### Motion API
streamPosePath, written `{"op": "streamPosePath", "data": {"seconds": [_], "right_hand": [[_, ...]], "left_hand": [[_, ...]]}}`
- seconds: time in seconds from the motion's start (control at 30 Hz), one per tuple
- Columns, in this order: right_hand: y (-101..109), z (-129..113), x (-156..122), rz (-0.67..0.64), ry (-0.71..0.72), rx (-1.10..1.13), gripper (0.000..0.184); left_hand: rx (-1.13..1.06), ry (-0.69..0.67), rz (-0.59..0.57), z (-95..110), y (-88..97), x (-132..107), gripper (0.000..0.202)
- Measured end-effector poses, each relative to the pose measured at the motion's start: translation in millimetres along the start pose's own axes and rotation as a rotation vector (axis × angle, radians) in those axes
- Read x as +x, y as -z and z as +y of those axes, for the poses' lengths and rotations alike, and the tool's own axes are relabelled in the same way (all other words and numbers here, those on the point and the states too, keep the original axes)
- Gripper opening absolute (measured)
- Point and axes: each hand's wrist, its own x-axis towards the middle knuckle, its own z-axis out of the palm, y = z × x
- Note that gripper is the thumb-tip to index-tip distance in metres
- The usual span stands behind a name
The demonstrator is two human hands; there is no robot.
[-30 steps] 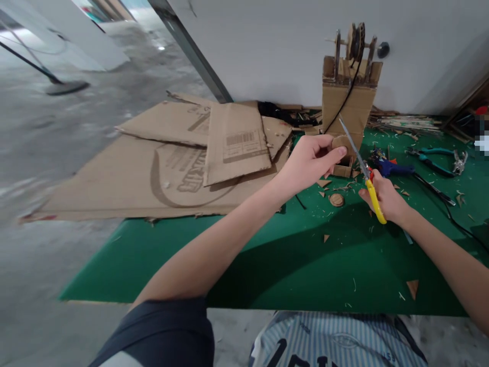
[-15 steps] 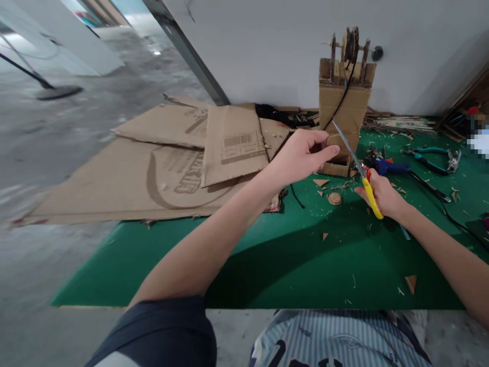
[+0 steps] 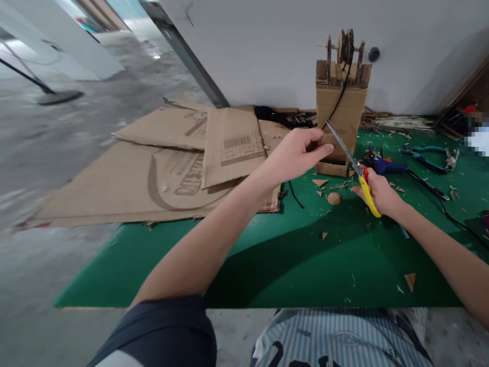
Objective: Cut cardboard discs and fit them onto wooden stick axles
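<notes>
My left hand [image 3: 303,152] pinches a small piece of cardboard [image 3: 329,138], partly hidden by the fingers, in front of a cardboard tower [image 3: 341,104]. My right hand [image 3: 380,191] is closed around scissors [image 3: 367,193] with yellow and red handles. Their blades point up and left, with the tip beside the cardboard piece. At the top of the tower sits a cardboard spool [image 3: 345,47] on a thin axle. A black cord [image 3: 339,99] runs down from the spool and passes behind my left hand. Below the hands, a round cardboard disc [image 3: 333,198] lies on the table.
Flattened cardboard sheets [image 3: 126,178] cover the left part of the green table [image 3: 290,275] and overhang its edge. To the right lie a blue glue gun [image 3: 387,166] and teal-handled pliers [image 3: 430,150]. Thin sticks [image 3: 401,124] line the wall; cardboard scraps are scattered about.
Both hands, with the cardboard piece and scissors, appear slightly farther left. The tower has shifted a little left in the view too. Both grips stay the same.
</notes>
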Motion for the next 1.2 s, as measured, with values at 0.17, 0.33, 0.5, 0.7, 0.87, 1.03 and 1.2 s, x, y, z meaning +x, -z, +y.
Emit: {"op": "streamPosePath", "data": {"seconds": [0.17,0.33,0.5,0.7,0.87,1.03,1.2], "right_hand": [[-3,1,-2,0.03,0.013,0.023,0.049],[-3,4,-4,0.039,0.044,-0.036,0.048],[1,2,-4,-0.014,0.029,-0.051,0.044],[4,-1,-1,-0.031,0.028,-0.052,0.044],[3,1,1,-0.02,0.0,-0.019,0.048],[1,3,0,-0.001,0.013,0.027,0.049],[-2,10,0,0.018,0.052,0.012,0.048]], "left_hand": [[-0.148,0.054,0.073,-4,-16.3,-1,0.038],[-0.043,-0.028,0.04,-4,-15.1,-1,0.04],[0.004,-0.049,-0.012,-5,-9.5,0,0.035],[0.058,-0.084,-0.031,-1,-3.6,1,0.032],[0.097,-0.069,-0.033,4,-0.1,1,0.035],[-0.159,0.075,0.037,-4,-11.5,1,0.029],[-0.488,0.113,0.089,-11,-19.3,3,0.023]]}}
